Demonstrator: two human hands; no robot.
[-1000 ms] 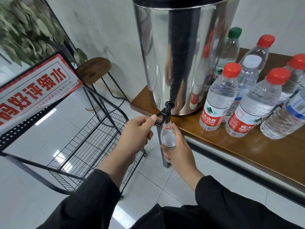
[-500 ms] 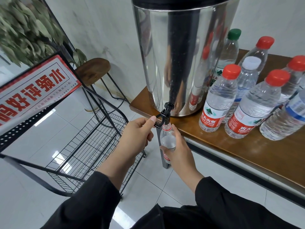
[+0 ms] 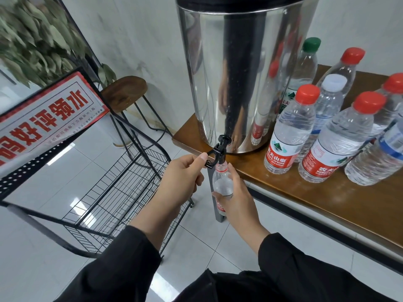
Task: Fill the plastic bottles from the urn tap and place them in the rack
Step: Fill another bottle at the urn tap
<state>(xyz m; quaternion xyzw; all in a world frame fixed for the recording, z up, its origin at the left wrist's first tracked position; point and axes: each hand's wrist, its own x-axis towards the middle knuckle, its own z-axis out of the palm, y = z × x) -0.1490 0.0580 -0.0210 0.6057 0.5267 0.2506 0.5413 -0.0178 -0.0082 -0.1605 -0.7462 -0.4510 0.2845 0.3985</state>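
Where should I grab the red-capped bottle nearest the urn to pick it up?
Take the red-capped bottle round its ribbed body above the red label, coming from the front table edge; it stands upright, and the urn and other bottles crowd its back and sides.

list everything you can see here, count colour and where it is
urn: one, shiny steel, on the table's left end
tap: one, black, at the urn's base, over the table edge
open bottle: one, clear with red label, mouth under the tap
capped bottles: at least seven, clear; most caps red, one green, one white; right of the urn
table: one, brown wood, right
wire rack: one, black, left, on the floor
sign: one, red and white, on top of the rack
stool: one, dark wood seat, by the wall
plant: one, green, top left
left hand: pinches the tap lever
right hand: holds the open bottle
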